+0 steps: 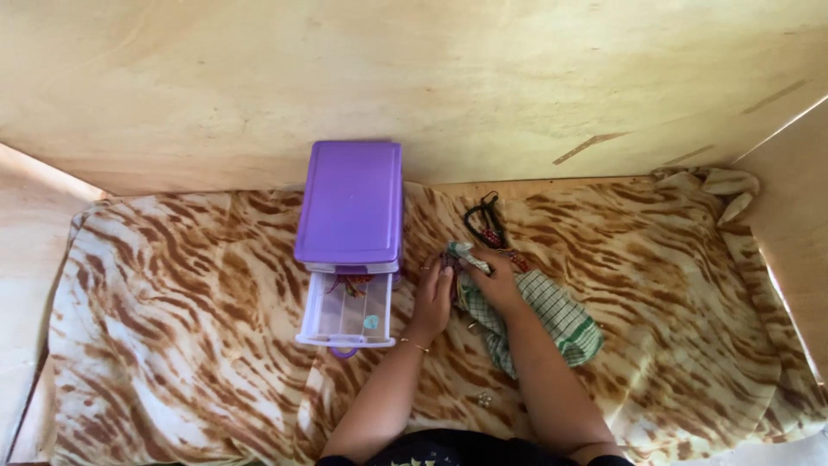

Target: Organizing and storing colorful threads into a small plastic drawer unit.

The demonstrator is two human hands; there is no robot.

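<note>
Gripping a checked cloth (552,315), both hands' (434,298) (496,280) fingers hide a small blurred item.

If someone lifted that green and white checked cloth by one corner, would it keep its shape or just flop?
The green and white checked cloth would probably flop: it already lies crumpled and folded under the right hand. It looks thin, so likely light for its size. It seems unlikely to slide freely, since it rests on the brown-striped fabric sheet, not on a smooth surface.
</note>
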